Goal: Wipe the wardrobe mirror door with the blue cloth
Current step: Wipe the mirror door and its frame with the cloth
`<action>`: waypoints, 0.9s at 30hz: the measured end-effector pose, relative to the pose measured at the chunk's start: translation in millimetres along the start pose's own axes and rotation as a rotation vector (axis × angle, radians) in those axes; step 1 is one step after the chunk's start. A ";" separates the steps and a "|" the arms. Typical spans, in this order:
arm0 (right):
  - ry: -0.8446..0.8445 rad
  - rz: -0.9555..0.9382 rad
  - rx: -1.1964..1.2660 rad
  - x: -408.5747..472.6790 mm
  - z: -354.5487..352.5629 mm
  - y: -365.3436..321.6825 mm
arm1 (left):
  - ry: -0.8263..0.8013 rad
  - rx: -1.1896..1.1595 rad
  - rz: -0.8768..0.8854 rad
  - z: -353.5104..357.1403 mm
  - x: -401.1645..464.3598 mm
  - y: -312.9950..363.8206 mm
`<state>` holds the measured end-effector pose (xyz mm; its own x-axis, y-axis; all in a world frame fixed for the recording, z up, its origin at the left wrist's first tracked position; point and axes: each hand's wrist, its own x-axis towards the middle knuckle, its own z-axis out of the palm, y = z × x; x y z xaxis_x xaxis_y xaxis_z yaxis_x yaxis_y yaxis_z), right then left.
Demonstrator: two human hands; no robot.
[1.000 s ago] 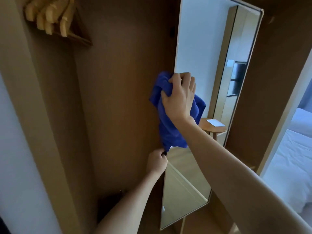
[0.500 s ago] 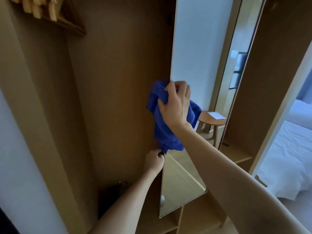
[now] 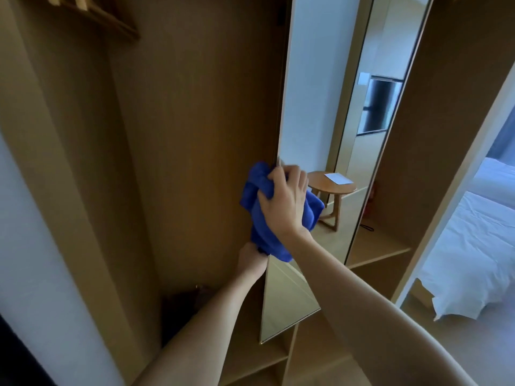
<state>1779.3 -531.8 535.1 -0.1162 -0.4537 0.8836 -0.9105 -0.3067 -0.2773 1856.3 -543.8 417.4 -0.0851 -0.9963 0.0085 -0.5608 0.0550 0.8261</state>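
Right hand [image 3: 284, 201] clutches bunched blue cloth [image 3: 260, 218] against left edge of mirror door [image 3: 320, 107], frame centre. Left hand [image 3: 250, 260] at 6 o'clock below cloth grips door edge, fingers hidden behind cloth. Hangers [image 3: 92, 9] at 11 o'clock; bed [image 3: 473, 246] at 3 o'clock.

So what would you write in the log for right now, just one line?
step: wiping mirror door | right hand: grips blue cloth, pressed at the door's left edge | left hand: holds that edge below the cloth
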 end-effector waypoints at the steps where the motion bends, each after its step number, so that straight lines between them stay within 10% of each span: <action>1: 0.046 0.019 0.038 14.6 -6.2 -5.7 | -0.008 0.026 0.029 0.1 -2.1 1.7; 6: 0.240 -0.049 0.015 95.2 -35.2 -25.1 | -0.006 -0.042 0.097 5.8 -1.8 -2.0; 17: -0.062 -0.087 -0.093 -30.0 8.5 10.9 | -0.071 0.013 0.021 -1.5 5.6 -21.0; 27: 0.206 -0.082 -0.057 60.1 -23.8 -13.6 | -0.291 -0.108 -0.076 17.2 4.8 -41.5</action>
<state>1775.3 -535.0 600.9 -0.1139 -0.2466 0.9624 -0.9407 -0.2848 -0.1844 1865.0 -549.8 373.5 -0.2869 -0.9359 -0.2043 -0.4856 -0.0417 0.8732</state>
